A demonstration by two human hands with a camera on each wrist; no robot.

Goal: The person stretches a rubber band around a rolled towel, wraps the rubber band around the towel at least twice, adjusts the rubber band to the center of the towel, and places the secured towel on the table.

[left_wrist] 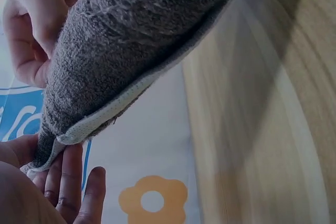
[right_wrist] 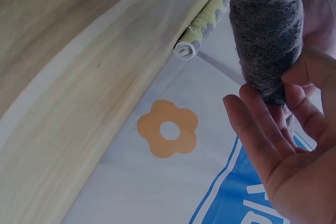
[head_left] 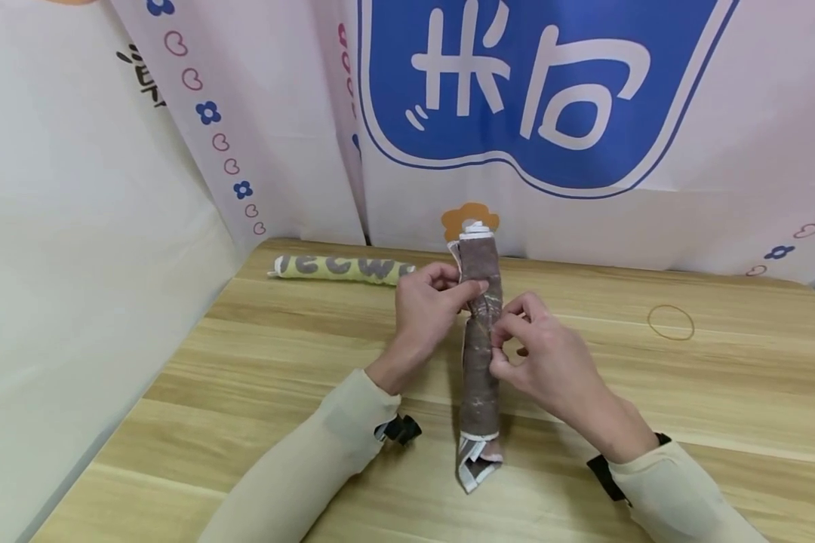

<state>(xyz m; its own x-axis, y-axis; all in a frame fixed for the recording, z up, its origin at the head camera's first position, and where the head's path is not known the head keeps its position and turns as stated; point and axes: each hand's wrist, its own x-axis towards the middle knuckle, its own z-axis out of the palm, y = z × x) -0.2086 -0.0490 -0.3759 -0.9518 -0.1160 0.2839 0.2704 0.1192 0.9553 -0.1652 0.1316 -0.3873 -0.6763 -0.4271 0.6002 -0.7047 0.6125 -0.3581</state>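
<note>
Wearing cream sleeves [head_left: 299,460], gripping the upper half of a rolled brown towel [head_left: 481,400] with the left hand [head_left: 426,308], pinching its right side with the right hand [head_left: 548,354]. On the counter [head_left: 244,369], just past the left hand, a yellow-green roll [head_left: 339,269]; well rightward, a rubber band [head_left: 667,305].

Grey letters on the green roll [head_left: 342,269] show "ecw". The blue sign [head_left: 526,83] on the cloth [head_left: 414,200] has big white Chinese writing, cut off at the top. Black writing [head_left: 143,75] at the left is too hard to read.
</note>
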